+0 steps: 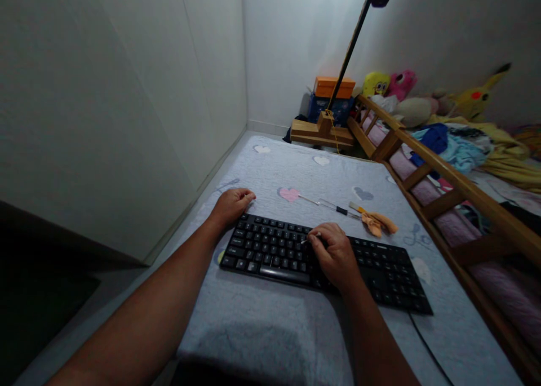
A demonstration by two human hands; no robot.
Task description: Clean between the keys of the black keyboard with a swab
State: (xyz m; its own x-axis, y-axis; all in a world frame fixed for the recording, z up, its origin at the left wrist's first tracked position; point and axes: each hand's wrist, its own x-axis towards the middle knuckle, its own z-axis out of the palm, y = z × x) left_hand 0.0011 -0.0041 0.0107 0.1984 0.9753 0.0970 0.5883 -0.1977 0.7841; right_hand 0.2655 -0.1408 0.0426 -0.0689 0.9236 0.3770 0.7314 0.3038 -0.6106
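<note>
A black keyboard (274, 248) lies across a cloth with a heart pattern. Over its middle keys, my right hand (333, 253) is closed in a pinch on a thin white-tipped swab (305, 240), whose tip is close to the keys. My left hand (233, 204) rests beside the keyboard's upper left corner, fingers curled together; whether anything is between the fingertips is too small to tell. Beyond the keyboard lie another thin swab (309, 199), a thin tool with a dark grip (342, 211), a yellow-handled brush (357, 207) and a bunched orange cloth (372, 225).
A wooden bed rail (448, 177) runs along the right, with clothes and plush toys behind it. A wooden stand (323, 131) with a dark pole is at the far edge, near an orange box (333, 87). A pale cabinet (127, 104) stands left. The keyboard's cable (426, 344) trails toward the front right.
</note>
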